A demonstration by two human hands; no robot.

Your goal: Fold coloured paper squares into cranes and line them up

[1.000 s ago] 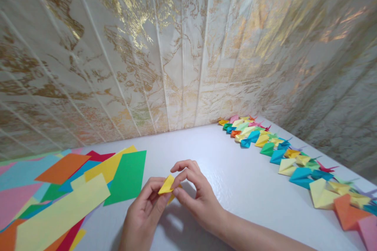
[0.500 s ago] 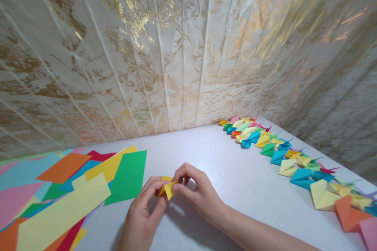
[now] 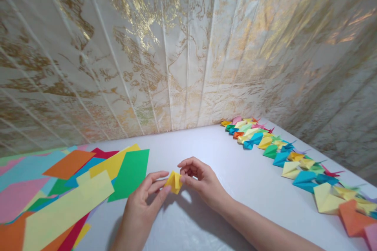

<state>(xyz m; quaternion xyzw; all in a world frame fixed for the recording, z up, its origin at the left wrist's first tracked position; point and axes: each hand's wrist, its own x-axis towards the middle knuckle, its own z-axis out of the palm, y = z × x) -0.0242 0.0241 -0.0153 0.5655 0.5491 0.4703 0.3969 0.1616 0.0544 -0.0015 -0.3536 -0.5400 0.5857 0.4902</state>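
Note:
A small folded yellow paper (image 3: pixel 174 182) is held just over the white table, between my two hands. My left hand (image 3: pixel 145 200) pinches its left side, with the thumb in front and the fingers behind. The right edge of the paper is between the thumb and fingers of my right hand (image 3: pixel 203 180). Raised folds and a central ridge show on the side facing me. Parts of the paper's edges are hidden behind my fingertips.
Loose coloured sheets (image 3: pixel 70 208) overlap on the left of the white table (image 3: pixel 182 141). Rows of folded paper figures (image 3: pixel 279 159) run along the right side. A patterned gold and white curtain (image 3: pixel 165 47) hangs behind the table.
The yellow paper has turned and shows a broader face. My fingers have spread a little, and my right hand has shifted slightly right and up. The view has moved slightly.

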